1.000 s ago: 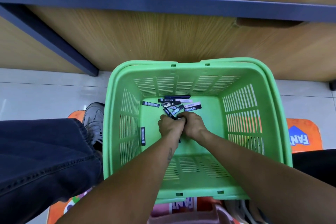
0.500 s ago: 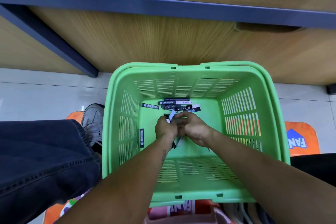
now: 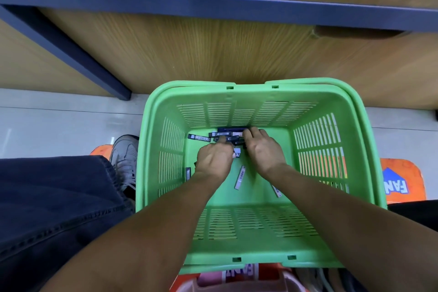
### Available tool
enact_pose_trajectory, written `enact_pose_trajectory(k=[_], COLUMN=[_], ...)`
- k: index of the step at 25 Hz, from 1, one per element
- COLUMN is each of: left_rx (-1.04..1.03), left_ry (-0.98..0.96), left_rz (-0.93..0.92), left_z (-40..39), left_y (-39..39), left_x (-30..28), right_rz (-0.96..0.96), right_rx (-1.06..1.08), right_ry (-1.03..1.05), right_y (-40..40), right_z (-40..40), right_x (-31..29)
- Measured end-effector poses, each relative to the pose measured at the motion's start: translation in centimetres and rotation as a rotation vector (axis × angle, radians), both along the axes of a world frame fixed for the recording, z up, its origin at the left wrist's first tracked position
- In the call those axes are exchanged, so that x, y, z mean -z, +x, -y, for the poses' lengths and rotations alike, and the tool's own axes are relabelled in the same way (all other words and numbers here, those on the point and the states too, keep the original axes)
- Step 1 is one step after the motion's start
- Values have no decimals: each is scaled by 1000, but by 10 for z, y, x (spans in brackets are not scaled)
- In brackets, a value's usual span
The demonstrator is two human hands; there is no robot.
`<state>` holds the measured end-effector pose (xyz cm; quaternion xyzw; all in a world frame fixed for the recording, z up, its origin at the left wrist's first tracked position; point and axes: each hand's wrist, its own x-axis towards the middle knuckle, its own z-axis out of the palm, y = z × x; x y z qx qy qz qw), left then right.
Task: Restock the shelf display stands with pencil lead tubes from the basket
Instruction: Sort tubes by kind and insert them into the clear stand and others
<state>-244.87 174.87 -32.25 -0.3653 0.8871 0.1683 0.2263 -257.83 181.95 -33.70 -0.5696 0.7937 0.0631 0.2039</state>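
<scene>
The green basket [image 3: 355, 140] sat on tiled floor [image 3: 59, 125] below a wooden shelf [image 3: 213, 50]. Both hands had separated: the left hand [image 3: 214, 159] pinched lead tubes [image 3: 237, 153]; the right hand [image 3: 263, 147] lay spread on the pile [image 3: 225, 134].

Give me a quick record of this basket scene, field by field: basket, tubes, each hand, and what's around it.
basket: green basket on the floor below a wooden shelf
tubes: cluster at the far wall; loose tube mid-floor; others by the left wall and under the right forearm
left hand: left hand curled round tubes, a white end showing
right hand: right hand reaching into the cluster, grip unclear
surroundings: grey shoe, orange mat
</scene>
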Motion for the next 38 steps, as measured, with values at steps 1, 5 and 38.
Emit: enact_pose_trajectory(k=[1, 5, 38], left_rx=[90, 327, -1120], left_ry=[-6, -55, 899], left_rz=[34, 104, -415], left_z=[0, -9, 2], left_y=[-3, -8, 5], left_x=[-2, -3, 11], right_rz=[-7, -33, 1064], right_rx=[-16, -52, 720], right_ry=[2, 58, 113], right_y=[0, -2, 4], right_z=[0, -1, 1], right_x=[-1, 0, -11])
